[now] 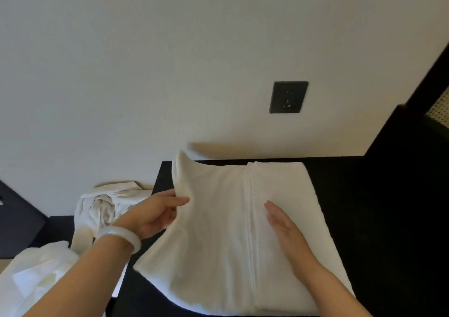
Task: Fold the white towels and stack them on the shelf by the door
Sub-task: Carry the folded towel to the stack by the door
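Observation:
A white towel [218, 239] lies partly folded on a black shelf top [345, 219] against the wall. My left hand [155, 214] pinches the towel's left edge and lifts that flap off the surface, its far corner standing up. My right hand [284, 226] lies flat with straight fingers on the towel's right half, just right of a raised lengthwise seam. A pale bangle sits on my left wrist.
A crumpled white towel [107, 207] is heaped to the left of the shelf, and more white cloth [38, 273] lies at the lower left. A dark wall socket [288, 97] is above the shelf. Dark furniture [413, 146] rises at the right.

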The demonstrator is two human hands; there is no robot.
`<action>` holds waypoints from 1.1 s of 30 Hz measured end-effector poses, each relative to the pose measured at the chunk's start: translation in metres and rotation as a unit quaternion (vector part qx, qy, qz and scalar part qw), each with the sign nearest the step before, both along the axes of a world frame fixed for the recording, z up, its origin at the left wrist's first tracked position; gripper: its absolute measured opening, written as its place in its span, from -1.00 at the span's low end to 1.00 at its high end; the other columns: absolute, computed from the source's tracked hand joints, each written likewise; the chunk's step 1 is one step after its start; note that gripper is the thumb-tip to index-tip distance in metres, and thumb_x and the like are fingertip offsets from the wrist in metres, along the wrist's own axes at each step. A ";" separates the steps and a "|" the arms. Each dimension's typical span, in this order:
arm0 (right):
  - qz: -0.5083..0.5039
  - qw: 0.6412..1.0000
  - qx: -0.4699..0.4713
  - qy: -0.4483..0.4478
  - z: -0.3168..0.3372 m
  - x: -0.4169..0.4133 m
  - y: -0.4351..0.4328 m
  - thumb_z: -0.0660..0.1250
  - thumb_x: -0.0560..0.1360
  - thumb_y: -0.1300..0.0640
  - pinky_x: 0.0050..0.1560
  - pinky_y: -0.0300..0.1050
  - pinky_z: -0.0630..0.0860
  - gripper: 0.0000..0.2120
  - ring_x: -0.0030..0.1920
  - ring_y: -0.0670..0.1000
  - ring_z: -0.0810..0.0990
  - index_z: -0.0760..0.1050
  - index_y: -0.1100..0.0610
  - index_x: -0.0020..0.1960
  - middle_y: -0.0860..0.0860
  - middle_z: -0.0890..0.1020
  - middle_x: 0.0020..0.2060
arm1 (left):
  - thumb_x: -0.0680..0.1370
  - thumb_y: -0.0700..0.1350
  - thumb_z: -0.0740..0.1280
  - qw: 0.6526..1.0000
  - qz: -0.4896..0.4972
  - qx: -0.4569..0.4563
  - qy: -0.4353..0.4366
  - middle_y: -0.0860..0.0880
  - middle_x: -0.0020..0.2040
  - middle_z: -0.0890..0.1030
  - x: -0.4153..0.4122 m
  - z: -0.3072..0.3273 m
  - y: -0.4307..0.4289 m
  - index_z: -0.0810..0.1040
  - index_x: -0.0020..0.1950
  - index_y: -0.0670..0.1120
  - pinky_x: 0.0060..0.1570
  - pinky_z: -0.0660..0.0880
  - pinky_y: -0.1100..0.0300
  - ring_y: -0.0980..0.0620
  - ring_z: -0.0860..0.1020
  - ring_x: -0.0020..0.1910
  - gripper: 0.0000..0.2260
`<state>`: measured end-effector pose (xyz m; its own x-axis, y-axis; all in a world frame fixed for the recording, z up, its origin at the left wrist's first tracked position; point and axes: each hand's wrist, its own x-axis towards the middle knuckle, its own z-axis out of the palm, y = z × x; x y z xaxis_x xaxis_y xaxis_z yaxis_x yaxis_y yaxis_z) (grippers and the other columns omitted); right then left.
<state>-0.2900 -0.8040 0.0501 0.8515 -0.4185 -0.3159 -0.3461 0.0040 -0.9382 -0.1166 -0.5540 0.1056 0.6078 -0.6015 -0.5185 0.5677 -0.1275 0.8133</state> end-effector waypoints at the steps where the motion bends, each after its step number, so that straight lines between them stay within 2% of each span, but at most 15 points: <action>1: -0.023 0.999 0.033 -0.007 0.003 -0.003 -0.005 0.21 0.65 -0.02 0.37 -0.22 0.21 -0.66 0.33 -0.18 0.38 0.37 -0.16 0.42 -0.23 0.43 0.35 | 0.52 -0.25 0.38 0.999 -0.025 -0.006 -0.020 -0.24 0.21 0.61 -0.003 0.007 -0.021 0.55 0.30 -0.19 0.02 0.61 -0.01 -0.20 0.63 0.09 -0.67; 3: -0.077 0.994 0.071 -0.023 0.007 -0.011 -0.017 0.24 0.64 0.00 0.34 -0.12 0.37 -0.72 0.26 -0.13 0.50 0.45 -0.10 0.34 -0.14 0.54 0.28 | 0.55 -0.26 0.37 0.994 -0.075 0.018 -0.076 -0.21 0.11 0.65 -0.015 0.021 -0.069 0.55 0.27 -0.19 -0.13 0.60 0.08 -0.11 0.66 -0.09 -0.71; 5: -0.138 0.987 0.076 -0.030 0.011 -0.019 -0.030 0.22 0.65 0.03 0.24 -0.07 0.50 -0.72 0.19 -0.06 0.57 0.47 0.02 0.33 -0.05 0.60 0.20 | 0.56 -0.25 0.37 0.986 -0.110 0.056 -0.112 -0.23 0.02 0.66 -0.031 0.029 -0.120 0.46 0.30 -0.22 -0.17 0.60 0.09 -0.11 0.66 -0.19 -0.68; 8: -0.202 0.978 0.047 -0.021 0.021 -0.034 -0.049 0.20 0.65 0.03 0.04 -0.13 0.54 -0.75 0.10 -0.05 0.61 0.50 0.04 0.29 -0.03 0.63 0.11 | 0.57 -0.23 0.38 0.978 -0.149 0.095 -0.108 -0.26 0.04 0.66 -0.061 0.032 -0.188 0.31 0.25 -0.07 -0.09 0.64 0.03 -0.19 0.70 -0.14 -0.65; 11: -0.225 0.974 -0.006 0.017 0.022 -0.046 -0.067 0.20 0.65 0.02 0.02 -0.13 0.52 -0.73 0.07 -0.05 0.59 0.48 0.03 0.31 -0.05 0.61 0.08 | 0.57 -0.21 0.37 0.952 -0.185 0.177 -0.167 -0.17 0.07 0.61 -0.089 0.015 -0.236 0.39 0.06 -0.03 -0.13 0.66 0.00 -0.14 0.69 -0.10 -0.81; 13: -0.209 0.972 -0.068 0.080 0.018 -0.051 -0.076 0.23 0.64 0.03 0.01 -0.13 0.49 -0.65 0.09 -0.05 0.56 0.41 0.04 0.40 -0.05 0.57 0.12 | 0.57 -0.16 0.37 0.922 -0.226 0.217 -0.228 -0.11 0.03 0.62 -0.102 -0.007 -0.252 0.40 0.01 0.01 -0.08 0.65 0.05 -0.07 0.67 -0.09 -0.84; 16: -0.142 0.963 -0.148 0.177 0.009 -0.055 -0.079 0.24 0.62 -0.01 0.24 -0.02 0.46 -0.49 0.33 0.05 0.45 0.24 0.05 0.53 0.02 0.44 0.37 | 0.61 -0.11 0.29 0.864 -0.264 0.245 -0.351 -0.03 0.09 0.59 -0.106 -0.024 -0.254 0.46 0.15 0.01 0.17 0.52 0.11 0.01 0.58 0.02 -0.86; 18: -0.103 0.954 -0.187 0.211 0.005 -0.052 -0.074 0.24 0.62 -0.05 0.33 0.04 0.41 -0.43 0.38 0.09 0.40 0.17 0.06 0.55 0.04 0.39 0.42 | 0.65 -0.10 0.22 0.809 -0.273 0.237 -0.463 -0.01 0.27 0.49 -0.096 -0.021 -0.243 0.42 0.35 0.00 0.30 0.39 0.14 0.00 0.49 0.21 -0.73; 21: -0.074 0.933 -0.265 0.234 0.002 -0.040 -0.061 0.19 0.63 -0.09 0.41 0.06 0.32 -0.36 0.45 0.13 0.31 0.01 0.07 0.59 0.06 0.29 0.50 | 0.67 0.01 0.11 0.639 -0.304 0.272 -0.652 0.04 0.58 0.14 -0.064 -0.032 -0.211 0.13 0.58 0.04 0.54 0.01 0.04 -0.02 0.10 0.56 -0.53; 23: -0.073 0.919 -0.306 0.238 -0.002 -0.031 -0.051 0.12 0.66 -0.08 0.48 0.07 0.21 -0.35 0.51 0.14 0.22 -0.10 0.08 0.61 0.08 0.16 0.56 | 0.64 0.17 -0.11 0.555 -0.359 0.299 -0.688 0.07 0.61 -0.16 -0.050 -0.055 -0.186 -0.14 0.61 0.10 0.54 -0.22 -0.03 -0.02 -0.22 0.58 -0.46; 24: -0.070 0.913 -0.323 0.240 -0.005 -0.027 -0.046 0.08 0.67 -0.07 0.50 0.07 0.16 -0.37 0.53 0.14 0.18 -0.12 0.10 0.61 0.10 0.11 0.58 | 0.62 0.22 -0.23 0.542 -0.374 0.307 -0.687 0.09 0.60 -0.25 -0.051 -0.066 -0.175 -0.23 0.59 0.13 0.54 -0.25 -0.06 -0.01 -0.31 0.56 -0.45; 26: -0.058 0.900 -0.360 0.240 -0.012 -0.021 -0.039 -0.01 0.69 -0.04 0.54 0.05 0.09 -0.40 0.56 0.13 0.10 -0.15 0.14 0.61 0.12 0.05 0.59 | 0.58 0.23 -0.38 0.560 -0.352 0.300 -0.687 0.11 0.58 -0.31 -0.061 -0.082 -0.161 -0.30 0.57 0.15 0.53 -0.26 -0.05 0.04 -0.38 0.53 -0.44; 30: 0.001 0.891 -0.408 0.201 -0.022 -0.019 -0.046 -0.08 0.70 0.00 0.55 -0.08 0.02 -0.44 0.58 0.07 0.05 -0.16 0.16 0.61 0.10 0.05 0.60 | 0.58 0.23 -0.37 0.602 -0.299 0.357 -0.649 0.06 0.58 -0.32 -0.089 -0.077 -0.155 -0.29 0.59 0.09 0.54 -0.26 -0.02 0.01 -0.36 0.54 -0.42; 32: 0.077 0.875 -0.443 0.177 -0.023 -0.013 -0.053 -0.08 0.71 0.01 0.55 -0.14 -0.01 -0.46 0.58 0.02 0.04 -0.15 0.15 0.62 0.07 0.04 0.60 | 0.59 0.19 -0.29 0.625 -0.270 0.399 -0.614 -0.02 0.58 -0.25 -0.105 -0.079 -0.144 -0.17 0.61 0.03 0.53 -0.18 -0.05 -0.09 -0.23 0.57 -0.41; 33: 0.122 0.866 -0.458 0.160 -0.022 -0.007 -0.058 -0.07 0.71 0.02 0.53 -0.17 -0.02 -0.46 0.58 -0.01 0.04 -0.13 0.13 0.62 0.04 0.04 0.60 | 0.62 0.18 -0.23 0.629 -0.251 0.414 -0.608 -0.09 0.59 -0.09 -0.116 -0.078 -0.137 0.01 0.61 -0.02 0.50 0.01 -0.12 -0.18 -0.03 0.58 -0.41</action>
<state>-0.2975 -0.8615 0.0281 0.8797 -0.4387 -0.1833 -0.4753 -0.8003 -0.3654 -0.2324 -0.6909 0.0274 0.6994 -0.7053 -0.1154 -0.6908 -0.7086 0.1440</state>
